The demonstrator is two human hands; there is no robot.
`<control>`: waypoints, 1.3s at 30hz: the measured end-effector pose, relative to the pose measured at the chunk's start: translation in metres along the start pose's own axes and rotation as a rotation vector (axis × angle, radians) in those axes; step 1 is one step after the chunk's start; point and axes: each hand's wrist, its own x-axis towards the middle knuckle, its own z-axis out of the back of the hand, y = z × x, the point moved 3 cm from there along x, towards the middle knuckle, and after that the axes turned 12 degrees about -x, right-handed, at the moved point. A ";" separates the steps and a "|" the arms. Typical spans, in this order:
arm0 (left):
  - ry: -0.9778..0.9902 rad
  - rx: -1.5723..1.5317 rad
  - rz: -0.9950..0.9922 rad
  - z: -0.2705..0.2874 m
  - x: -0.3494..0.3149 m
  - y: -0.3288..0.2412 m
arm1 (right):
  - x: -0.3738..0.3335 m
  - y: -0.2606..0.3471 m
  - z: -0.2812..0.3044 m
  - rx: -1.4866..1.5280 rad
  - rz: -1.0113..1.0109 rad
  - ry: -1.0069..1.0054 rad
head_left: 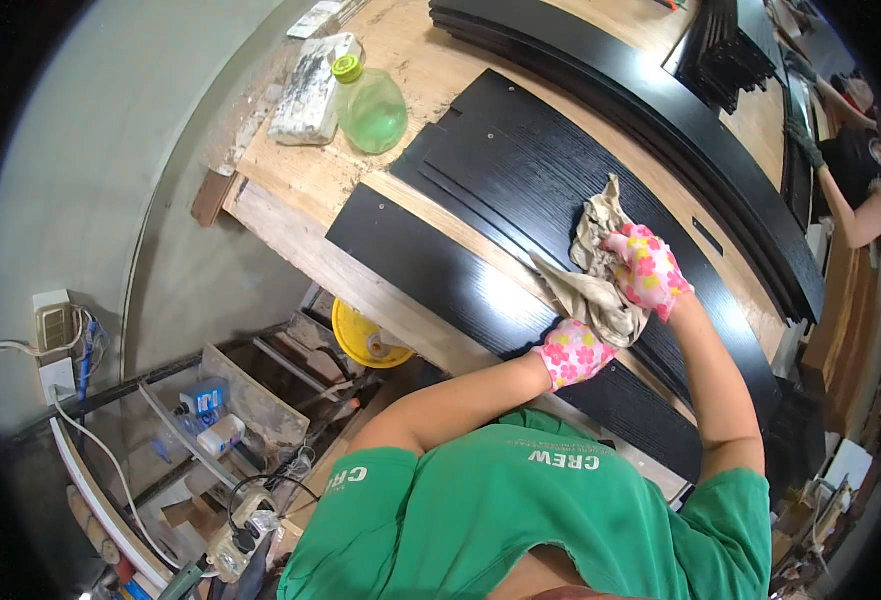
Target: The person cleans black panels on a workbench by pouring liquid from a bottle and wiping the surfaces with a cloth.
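Note:
A crumpled beige cloth (600, 293) is bunched over the black wood-grain boards. My right hand (650, 270), in a pink and yellow flowered glove, is closed on its upper part. My left hand (573, 355), gloved alike, has curled fingers at the cloth's lower edge; the cloth hides the fingertips, but they seem to grip it. Beneath the cloth lies a wide stack of black boards (500, 150) with a curved far edge. On the near side, under my left wrist, is a narrower black board (420, 265), with a strip of bare wood between the two.
A green-tinted bottle (372, 112) and a stained white block (312, 90) stand at the table's far left. Long curved black boards (640, 110) are stacked beyond. Below the table sits a yellow bucket (360, 335). Another person's arm (840, 205) reaches in at far right.

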 end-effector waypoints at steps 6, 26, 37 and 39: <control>-0.181 -0.111 -0.045 0.006 -0.004 -0.005 | 0.092 0.058 -0.008 -0.004 0.140 -0.236; -0.100 0.189 -0.291 0.001 -0.003 -0.007 | 0.188 0.083 0.007 -0.040 0.031 -0.140; -1.478 -1.019 0.366 0.187 -0.119 0.159 | -0.063 -0.011 -0.003 -0.018 -0.224 -0.114; -1.278 0.076 0.787 0.238 -0.126 0.211 | -0.054 -0.003 -0.001 -0.040 -0.271 -0.080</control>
